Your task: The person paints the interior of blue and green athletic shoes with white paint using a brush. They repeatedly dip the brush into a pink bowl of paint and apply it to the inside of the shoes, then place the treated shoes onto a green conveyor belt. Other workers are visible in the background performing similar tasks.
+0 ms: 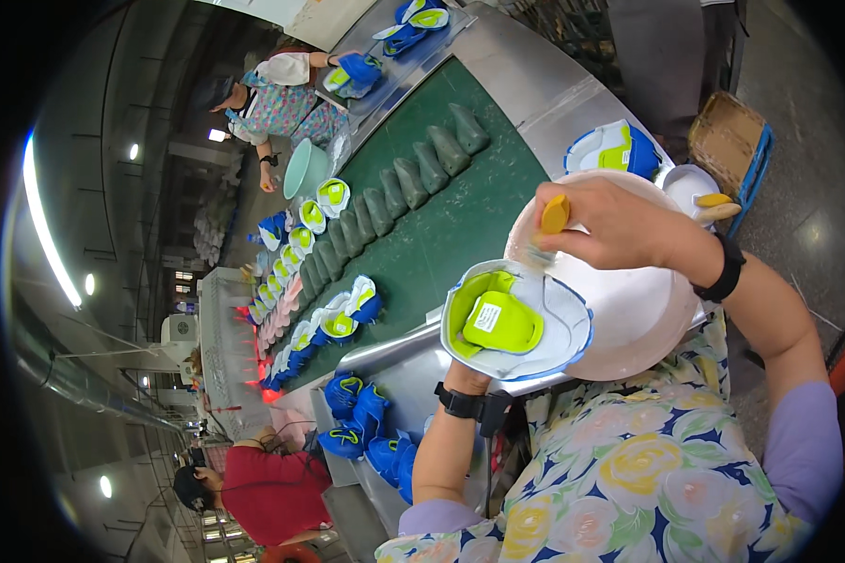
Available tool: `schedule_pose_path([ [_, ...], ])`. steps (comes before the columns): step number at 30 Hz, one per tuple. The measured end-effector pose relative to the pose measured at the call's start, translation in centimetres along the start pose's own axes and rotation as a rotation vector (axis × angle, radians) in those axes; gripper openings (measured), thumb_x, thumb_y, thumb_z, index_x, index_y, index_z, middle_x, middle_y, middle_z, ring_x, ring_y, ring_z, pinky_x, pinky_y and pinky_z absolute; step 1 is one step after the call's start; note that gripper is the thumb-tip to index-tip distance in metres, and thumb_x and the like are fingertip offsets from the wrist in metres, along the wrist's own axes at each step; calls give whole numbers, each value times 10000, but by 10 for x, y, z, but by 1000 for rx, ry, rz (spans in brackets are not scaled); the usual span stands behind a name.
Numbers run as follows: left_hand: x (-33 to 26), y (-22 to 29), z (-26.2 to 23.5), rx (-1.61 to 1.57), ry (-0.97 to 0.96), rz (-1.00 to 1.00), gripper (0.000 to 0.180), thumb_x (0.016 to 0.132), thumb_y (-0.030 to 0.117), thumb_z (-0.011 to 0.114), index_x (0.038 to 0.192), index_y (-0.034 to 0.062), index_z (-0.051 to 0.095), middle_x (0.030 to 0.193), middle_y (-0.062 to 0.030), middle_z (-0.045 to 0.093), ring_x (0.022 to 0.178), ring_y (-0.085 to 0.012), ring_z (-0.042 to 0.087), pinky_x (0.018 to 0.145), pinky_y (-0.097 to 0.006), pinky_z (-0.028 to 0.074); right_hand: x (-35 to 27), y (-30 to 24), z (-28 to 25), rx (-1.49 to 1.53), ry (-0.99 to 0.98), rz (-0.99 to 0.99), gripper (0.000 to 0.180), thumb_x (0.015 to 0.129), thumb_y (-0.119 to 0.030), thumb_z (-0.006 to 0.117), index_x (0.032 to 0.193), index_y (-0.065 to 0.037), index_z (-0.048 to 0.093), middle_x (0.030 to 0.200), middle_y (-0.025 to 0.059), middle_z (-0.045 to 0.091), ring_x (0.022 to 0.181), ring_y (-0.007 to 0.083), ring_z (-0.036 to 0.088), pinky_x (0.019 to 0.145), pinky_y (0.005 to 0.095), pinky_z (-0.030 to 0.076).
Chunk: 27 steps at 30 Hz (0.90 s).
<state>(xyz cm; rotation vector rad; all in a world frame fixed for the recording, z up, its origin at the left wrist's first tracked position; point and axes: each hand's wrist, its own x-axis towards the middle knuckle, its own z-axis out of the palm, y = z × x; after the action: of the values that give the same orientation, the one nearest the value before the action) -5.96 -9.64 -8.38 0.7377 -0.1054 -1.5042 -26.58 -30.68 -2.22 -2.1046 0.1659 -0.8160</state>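
My left hand (468, 378) holds a blue-and-white shoe upper (568, 328) from below, its lime-green tongue (505, 327) and white lining facing up. Most of the left fingers are hidden behind the upper. In my right hand (615, 225) is a brush with a yellow handle (555, 214), gripped between thumb and fingers. The brush's bristles point down near the upper's far edge, blurred; I cannot tell whether they touch it. Under the right hand is a wide pale bowl (643, 324), partly covered by the upper.
A green conveyor belt (498, 178) carries a row of dark shoe lasts (409, 183) and several uppers (338, 324). Blue uppers (366, 410) lie in a metal tray at left. Another upper (620, 150) and a small white bowl (690, 188) stand beyond my right hand. Two people work across and left.
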Motion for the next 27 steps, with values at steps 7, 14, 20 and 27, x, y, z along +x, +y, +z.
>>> schedule_pose_path([
  [7,-2,9,-3,241,-59,211,554,958,356,623,1415,65,508,1353,-143,600,1174,-298,638,982,-450,558,-5,7,10,-95,-226,-72,165,927,-164,658,985,-61,544,812,159,645,751,375,633,684,445,495],
  [14,8,13,-18,206,-31,138,539,948,289,637,1417,62,503,1340,-140,608,1180,-296,629,997,-448,540,-1,6,18,17,82,-119,224,907,-199,695,955,-46,538,782,174,641,724,372,635,646,423,496],
  [20,10,18,-24,422,50,336,541,936,249,647,1420,60,498,1318,-137,622,1174,-293,627,998,-455,530,-11,11,28,-27,53,335,303,859,-238,744,902,30,610,702,197,655,612,320,650,579,383,496],
  [27,19,33,-71,1206,315,835,548,922,202,659,1423,57,491,1291,-133,640,1168,-291,625,1000,-464,518,-8,4,70,326,68,641,337,858,-247,751,851,81,670,737,157,702,616,197,670,586,310,519],
])
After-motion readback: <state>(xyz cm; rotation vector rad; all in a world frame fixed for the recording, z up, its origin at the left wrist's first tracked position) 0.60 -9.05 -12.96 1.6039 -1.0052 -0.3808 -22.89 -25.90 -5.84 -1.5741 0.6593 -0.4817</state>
